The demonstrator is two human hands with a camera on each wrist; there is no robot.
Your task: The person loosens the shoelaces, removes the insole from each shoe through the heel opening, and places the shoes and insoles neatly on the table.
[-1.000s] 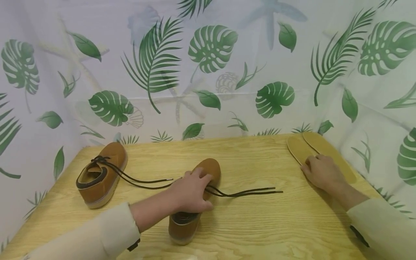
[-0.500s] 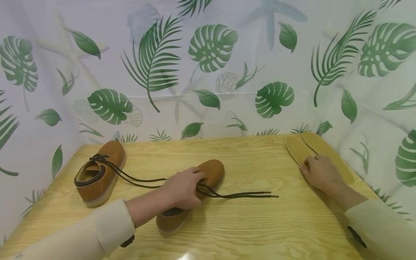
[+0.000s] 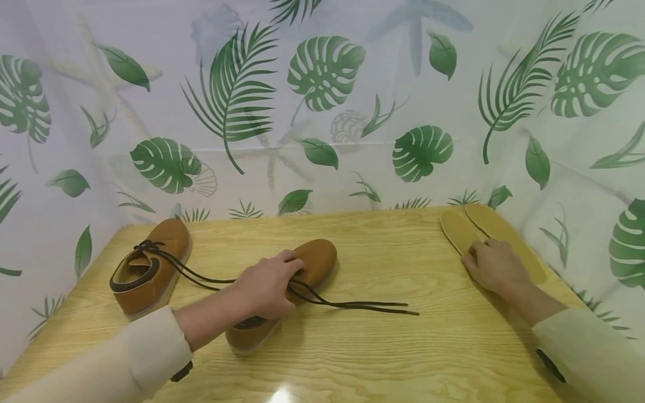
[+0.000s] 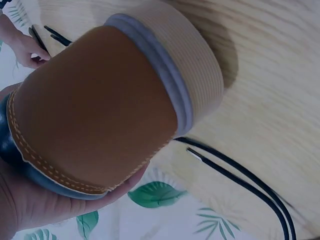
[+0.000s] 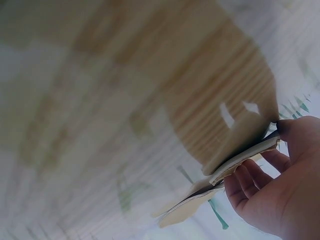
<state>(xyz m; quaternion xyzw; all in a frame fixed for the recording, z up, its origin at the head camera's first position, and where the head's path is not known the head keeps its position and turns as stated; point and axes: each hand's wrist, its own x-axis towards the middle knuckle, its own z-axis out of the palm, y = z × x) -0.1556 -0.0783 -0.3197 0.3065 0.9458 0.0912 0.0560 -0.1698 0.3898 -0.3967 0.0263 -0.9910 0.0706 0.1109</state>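
My left hand (image 3: 264,286) grips a brown lace-up shoe (image 3: 316,263) across its laced middle, fingers over the far side. The shoe's heel (image 4: 95,105) fills much of the left wrist view, with the palm beside its dark collar. Black laces (image 3: 365,306) trail rightward from under the hand. At the right of the table, my right hand (image 3: 496,266) pinches the edge of a tan insole (image 3: 458,226). In the right wrist view the thumb lies on one face of that insole (image 5: 245,160) and the fingers on the other. A second insole (image 3: 521,246) lies alongside.
A matching brown shoe (image 3: 168,240) stands at the left on the wood-grain table (image 3: 403,358), its black laces (image 3: 194,274) running toward the left hand. A white leaf-print cloth (image 3: 353,129) rises behind the table and along both sides.
My left hand has shifted left with the shoe in its grip, turning the toe further right. The trailing laces have slid left with it. My right hand stays at the insole.
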